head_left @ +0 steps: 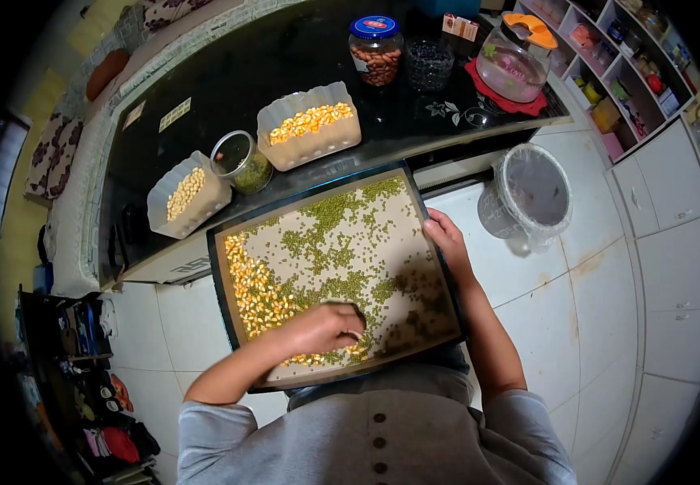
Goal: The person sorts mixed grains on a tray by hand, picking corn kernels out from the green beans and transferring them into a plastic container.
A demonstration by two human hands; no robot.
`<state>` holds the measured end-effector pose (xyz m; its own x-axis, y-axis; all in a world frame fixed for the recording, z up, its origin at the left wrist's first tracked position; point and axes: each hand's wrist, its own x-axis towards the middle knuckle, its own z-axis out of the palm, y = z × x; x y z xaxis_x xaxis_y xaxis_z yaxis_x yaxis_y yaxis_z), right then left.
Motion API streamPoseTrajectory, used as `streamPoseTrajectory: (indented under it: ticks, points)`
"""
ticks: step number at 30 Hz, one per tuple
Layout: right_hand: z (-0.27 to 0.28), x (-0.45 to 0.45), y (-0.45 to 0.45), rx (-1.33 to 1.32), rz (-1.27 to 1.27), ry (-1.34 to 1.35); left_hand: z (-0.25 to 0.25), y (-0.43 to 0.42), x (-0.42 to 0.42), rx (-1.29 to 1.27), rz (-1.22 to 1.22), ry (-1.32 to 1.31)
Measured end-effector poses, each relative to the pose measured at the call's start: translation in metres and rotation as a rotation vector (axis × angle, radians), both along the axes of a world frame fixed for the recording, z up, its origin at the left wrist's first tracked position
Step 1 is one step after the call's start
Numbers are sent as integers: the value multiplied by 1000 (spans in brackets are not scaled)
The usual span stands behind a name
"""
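A dark-framed tray [398, 343] with a beige bottom is tilted across my lap. Yellow corn kernels [254, 293] lie along its left side and near edge, and small green beans [330, 212] are scattered over the rest. My left hand [332, 326] is over the lower middle of the tray with its fingers curled together; what they hold, if anything, is hidden. At the tray's right edge my right hand [447, 236] grips the frame. Beyond the tray are a tub of corn [311, 149], a glass jar of green beans [241, 162] and a tub of pale beans [190, 198].
On the black table [196, 89] stand a blue-lidded jar of brown nuts or beans [376, 52], a dark-filled container [429, 65], a small box [460, 27] and a glass pitcher [513, 69] on a red mat. A lined bin [527, 194] is on the floor at right, near white cabinets [673, 259].
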<state>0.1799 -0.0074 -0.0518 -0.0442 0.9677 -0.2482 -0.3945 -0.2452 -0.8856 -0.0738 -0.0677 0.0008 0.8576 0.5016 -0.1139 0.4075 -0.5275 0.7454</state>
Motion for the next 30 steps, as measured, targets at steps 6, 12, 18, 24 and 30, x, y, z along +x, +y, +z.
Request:
streamPoseTrajectory:
  ticks: [6, 12, 18, 24, 30]
  points:
    - [-2, -1, 0, 34, 19, -60, -18, -23, -3, -68, 75, 55]
    - [-1, 0, -1, 26, 4, 4, 0, -12, -5, -56, 149, 68]
    - [-4, -1, -1, 18, -5, 13, -20, -15, 7, -20, -2, 94]
    - [-3, 0, -1, 12, 1, -5, -19, -15, 7, -35, 23, 163]
    - [0, 0, -1, 11, 8, -10, -22, -7, 3, 22, 54, 113]
